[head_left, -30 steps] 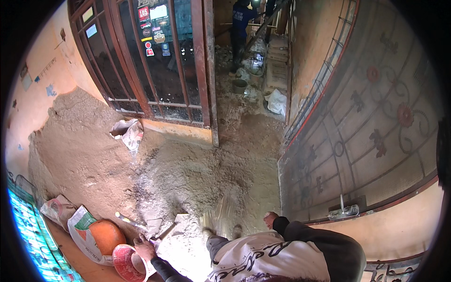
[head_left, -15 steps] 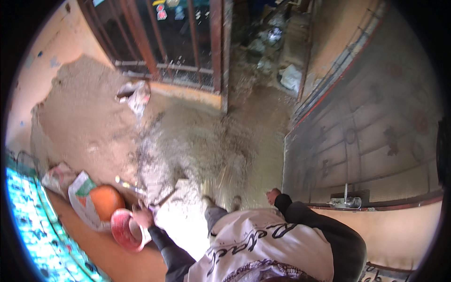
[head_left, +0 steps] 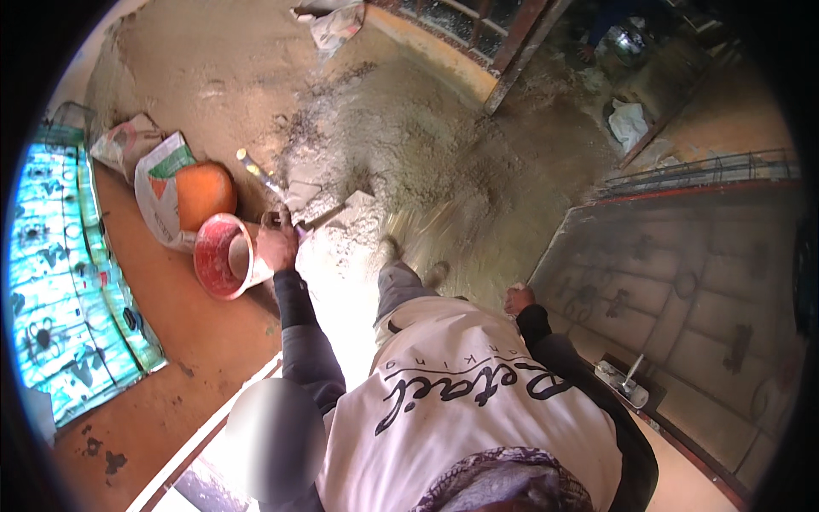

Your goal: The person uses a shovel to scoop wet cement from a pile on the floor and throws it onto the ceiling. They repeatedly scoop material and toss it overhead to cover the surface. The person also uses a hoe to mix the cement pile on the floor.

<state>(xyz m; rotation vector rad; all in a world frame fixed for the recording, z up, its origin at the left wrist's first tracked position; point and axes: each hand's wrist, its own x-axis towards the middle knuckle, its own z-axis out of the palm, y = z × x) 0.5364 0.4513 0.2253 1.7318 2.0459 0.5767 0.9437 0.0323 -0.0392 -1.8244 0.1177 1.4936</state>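
My left hand (head_left: 277, 246) is closed, its fingers bent, beside the rim of a red bucket (head_left: 217, 254). It appears to grip the purple handle of a trowel (head_left: 345, 211), whose flat blade points away over wet grey mortar. The bucket holds some pale grey material. Just beyond the hand lies a thin bar with a yellowish end (head_left: 256, 169). Close to my right side hangs my right hand (head_left: 518, 299), fingers curled; what they hold, if anything, is hidden. My feet stand on the wet mortar (head_left: 375, 128) between the two hands.
An orange rounded container (head_left: 205, 194) and sacks (head_left: 128, 147) line the left wall. Turquoise patterned panes (head_left: 72, 264) glow there. A grey door (head_left: 674, 273) with a metal latch (head_left: 623, 386) bounds the right. Another person's hand (head_left: 587, 53) shows in the dark doorway.
The view has swung, so the doorway and grilled door sit farther right and the bucket higher. My left hand stays by the bucket and trowel; my right hand still hangs at my side.
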